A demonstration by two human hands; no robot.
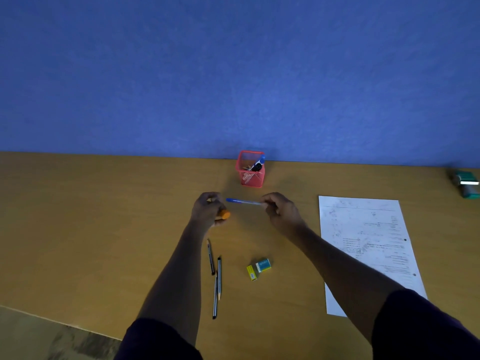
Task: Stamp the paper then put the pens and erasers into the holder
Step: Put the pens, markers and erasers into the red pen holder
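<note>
My right hand (279,210) pinches a blue pen (244,201); my left hand (209,209) grips something orange (225,215). Holder (250,169) beyond, pencils (215,276) and erasers (258,268) nearer me.

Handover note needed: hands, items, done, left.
Left hand: shut on orange-tipped item, type unclear.
Right hand: holds blue pen just in front of red mesh holder, which already has pens.
On desk: three pencils, yellow eraser, teal eraser, paper; stamp far right.
Stamping: cannot confirm.
Left: drop held items, then pencils, erasers.
</note>
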